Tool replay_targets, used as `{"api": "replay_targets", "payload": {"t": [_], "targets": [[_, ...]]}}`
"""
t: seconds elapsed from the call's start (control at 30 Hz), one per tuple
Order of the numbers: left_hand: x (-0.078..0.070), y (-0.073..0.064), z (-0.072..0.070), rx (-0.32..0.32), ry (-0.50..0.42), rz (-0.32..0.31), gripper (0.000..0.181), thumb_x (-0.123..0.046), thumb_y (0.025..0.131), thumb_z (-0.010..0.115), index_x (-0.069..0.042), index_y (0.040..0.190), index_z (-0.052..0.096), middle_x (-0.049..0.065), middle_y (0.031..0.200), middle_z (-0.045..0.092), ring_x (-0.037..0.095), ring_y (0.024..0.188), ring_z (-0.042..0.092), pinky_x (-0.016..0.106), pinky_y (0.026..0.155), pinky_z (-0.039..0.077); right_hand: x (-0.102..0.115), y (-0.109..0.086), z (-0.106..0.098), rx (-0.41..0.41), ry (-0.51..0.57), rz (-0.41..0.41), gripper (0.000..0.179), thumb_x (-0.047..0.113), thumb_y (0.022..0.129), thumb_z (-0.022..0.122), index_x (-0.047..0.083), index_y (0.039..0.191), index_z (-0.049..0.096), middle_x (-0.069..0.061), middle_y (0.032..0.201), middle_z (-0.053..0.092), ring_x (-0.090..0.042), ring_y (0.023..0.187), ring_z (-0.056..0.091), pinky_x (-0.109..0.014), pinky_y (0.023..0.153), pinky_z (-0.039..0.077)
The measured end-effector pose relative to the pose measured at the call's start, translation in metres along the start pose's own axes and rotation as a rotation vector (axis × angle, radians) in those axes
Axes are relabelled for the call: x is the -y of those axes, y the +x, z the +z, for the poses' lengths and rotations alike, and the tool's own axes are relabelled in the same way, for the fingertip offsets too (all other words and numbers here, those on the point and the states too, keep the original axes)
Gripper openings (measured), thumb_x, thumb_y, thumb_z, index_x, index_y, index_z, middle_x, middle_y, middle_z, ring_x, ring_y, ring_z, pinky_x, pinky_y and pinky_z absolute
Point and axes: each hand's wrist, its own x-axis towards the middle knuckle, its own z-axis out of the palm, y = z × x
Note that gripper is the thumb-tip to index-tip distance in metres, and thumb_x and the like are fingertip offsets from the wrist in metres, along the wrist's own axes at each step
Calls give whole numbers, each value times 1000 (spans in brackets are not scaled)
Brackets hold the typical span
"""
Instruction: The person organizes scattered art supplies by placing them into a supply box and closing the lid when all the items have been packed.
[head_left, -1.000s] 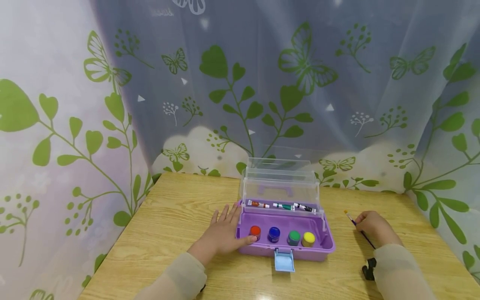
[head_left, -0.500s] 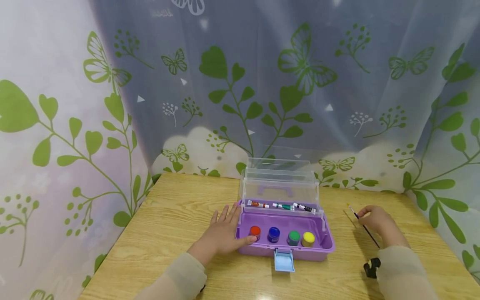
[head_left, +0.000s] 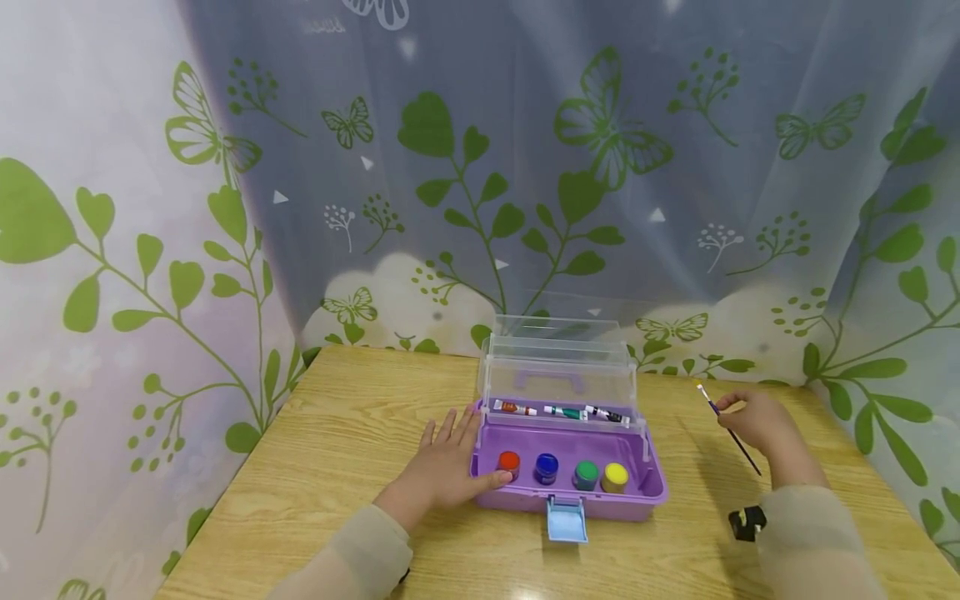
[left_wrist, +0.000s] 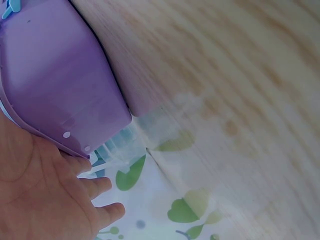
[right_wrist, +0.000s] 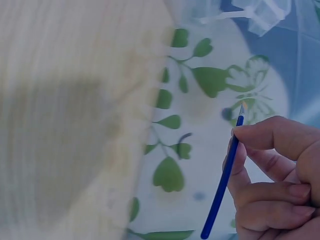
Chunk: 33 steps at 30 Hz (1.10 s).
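Note:
A purple box point(head_left: 525, 503) with a clear lid point(head_left: 558, 350) raised at its back stands on the table. My left hand point(head_left: 442, 468) rests on the box's left side, fingers spread and thumb over the front rim by a red paint jar point(head_left: 509, 464). In the left wrist view the left palm point(left_wrist: 42, 185) lies against the purple wall. My right hand point(head_left: 757, 425) pinches a thin paintbrush point(head_left: 742, 450) between thumb and fingers, above the table right of the box. The right wrist view shows the brush's blue handle point(right_wrist: 220, 192), bristles pointing up.
Inside the box stand a blue jar point(head_left: 547, 468), a green jar point(head_left: 587, 476) and a yellow jar point(head_left: 615, 477). Several paint tubes point(head_left: 566, 412) lie in the raised tray. A light blue latch point(head_left: 566, 521) hangs at the front. A patterned curtain point(head_left: 450, 275) borders the table point(head_left: 360, 392).
My right hand has lifted the paintbrush off the table and moved slightly away from me and to the right. The left hand and the box have stayed in place.

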Motion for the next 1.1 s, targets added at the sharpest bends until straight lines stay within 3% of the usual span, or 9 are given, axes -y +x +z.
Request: {"api": "replay_targets", "payload": {"t": [0.17, 0.33, 0.57, 0.8, 1.1], "targets": [[-1, -1, -1, 2, -10, -4, 110, -84, 87, 38, -8, 161, 10, 7, 168, 3, 37, 153, 5, 58, 121, 4, 12, -4, -9, -12, 10, -21, 33, 13, 95, 61, -8, 120, 57, -37, 116, 61, -39, 89, 63, -39, 63, 47], [-2, -1, -2, 7, -17, -6, 109, -82, 87, 39, -7, 161, 10, 7, 168, 3, 35, 153, 3, 58, 121, 3, 24, -8, -16, -25, 20, -47, 34, 11, 95, 59, -8, 123, 55, -41, 121, 57, -41, 87, 62, -40, 61, 48], [-3, -2, -2, 4, -15, -4, 108, -81, 89, 40, -7, 161, 11, 7, 167, 2, 36, 153, 4, 58, 120, 3, 43, -13, -22, -71, -7, -106, 33, 14, 96, 58, -6, 122, 56, -42, 125, 54, -56, 108, 56, -52, 73, 51], [-2, -2, -2, -8, -9, 4, 107, -80, 89, 40, -6, 161, 11, 7, 167, 3, 37, 152, 6, 60, 120, 5, 59, -12, -25, -95, 1, -143, 31, 13, 95, 59, -5, 120, 56, -39, 120, 59, -46, 95, 61, -46, 68, 48], [-2, -2, -1, -11, -2, 3, 109, -82, 88, 39, -7, 161, 11, 7, 167, 3, 37, 152, 7, 60, 120, 5, 83, -10, -34, -113, -9, -166, 32, 16, 97, 58, -2, 123, 55, -36, 121, 61, -42, 94, 63, -42, 67, 49]]}}
